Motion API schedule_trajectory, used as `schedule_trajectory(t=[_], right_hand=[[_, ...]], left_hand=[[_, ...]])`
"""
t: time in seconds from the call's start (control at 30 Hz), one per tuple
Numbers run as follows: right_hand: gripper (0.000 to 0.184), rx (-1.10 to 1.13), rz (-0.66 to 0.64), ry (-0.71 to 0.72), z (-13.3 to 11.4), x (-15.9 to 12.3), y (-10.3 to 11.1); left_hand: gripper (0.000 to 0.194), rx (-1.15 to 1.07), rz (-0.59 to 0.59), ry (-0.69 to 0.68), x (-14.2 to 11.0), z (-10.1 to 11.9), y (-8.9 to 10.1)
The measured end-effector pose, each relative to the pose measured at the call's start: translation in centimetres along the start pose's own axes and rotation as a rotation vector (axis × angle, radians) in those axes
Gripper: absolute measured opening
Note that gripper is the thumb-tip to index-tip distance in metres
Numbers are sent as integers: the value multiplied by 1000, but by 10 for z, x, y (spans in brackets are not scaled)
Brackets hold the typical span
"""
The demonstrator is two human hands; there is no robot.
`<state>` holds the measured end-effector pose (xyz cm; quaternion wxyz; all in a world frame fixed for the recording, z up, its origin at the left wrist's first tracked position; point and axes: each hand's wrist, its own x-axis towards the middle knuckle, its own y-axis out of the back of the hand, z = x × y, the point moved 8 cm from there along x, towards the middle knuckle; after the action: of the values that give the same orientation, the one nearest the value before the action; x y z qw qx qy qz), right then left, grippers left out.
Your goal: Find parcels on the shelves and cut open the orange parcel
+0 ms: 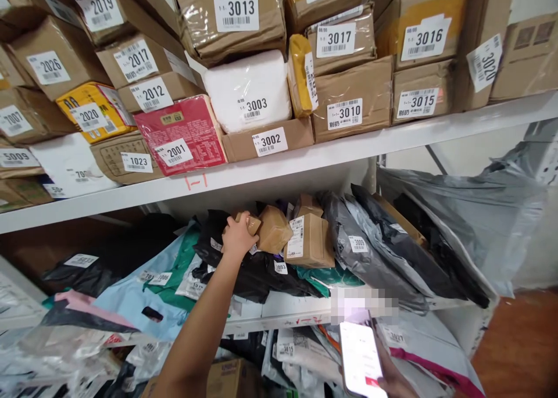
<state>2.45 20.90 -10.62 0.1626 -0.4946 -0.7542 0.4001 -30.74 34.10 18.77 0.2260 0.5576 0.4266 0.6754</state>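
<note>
My left hand (238, 235) reaches onto the middle shelf and is closed around a small brown taped parcel (251, 223). Beside it lie another small brown parcel (274, 228) and a cardboard box with a white label (310, 241), all resting on black plastic mailer bags (244, 270). My right hand (394, 377) is low at the bottom edge and holds a lit smartphone (360, 357), screen up.
The white upper shelf (305, 162) carries numbered cardboard boxes, a red box 2001 (181, 133) and a white bag 3003 (248, 90). Grey and black mailer bags (392, 247) lean at the right. More bags fill the lower left and bottom shelf.
</note>
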Motion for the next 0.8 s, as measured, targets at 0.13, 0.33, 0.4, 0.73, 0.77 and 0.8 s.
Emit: schedule_trajectory(t=[0.13, 0.33, 0.4, 0.73, 0.77, 0.8], right_hand=[[111, 3, -175, 58, -14, 18, -49], [107, 17, -261, 81, -28, 34, -79], [104, 9, -276, 73, -27, 33, -81], [108, -56, -490, -81, -9, 14, -135], [107, -63, -521, -92, -9, 12, -145], [106, -69, -547, -107, -9, 12, -156]], left_hand=[[67, -194, 212, 66, -11, -11, 33], [73, -1157, 818, 382, -78, -71, 53], [69, -1423, 737, 600, -97, -78, 18], [70, -1715, 280, 722, -140, -66, -36], [72, -1734, 240, 706, -140, -64, -36], [72, -1746, 224, 689, -140, -64, -35]])
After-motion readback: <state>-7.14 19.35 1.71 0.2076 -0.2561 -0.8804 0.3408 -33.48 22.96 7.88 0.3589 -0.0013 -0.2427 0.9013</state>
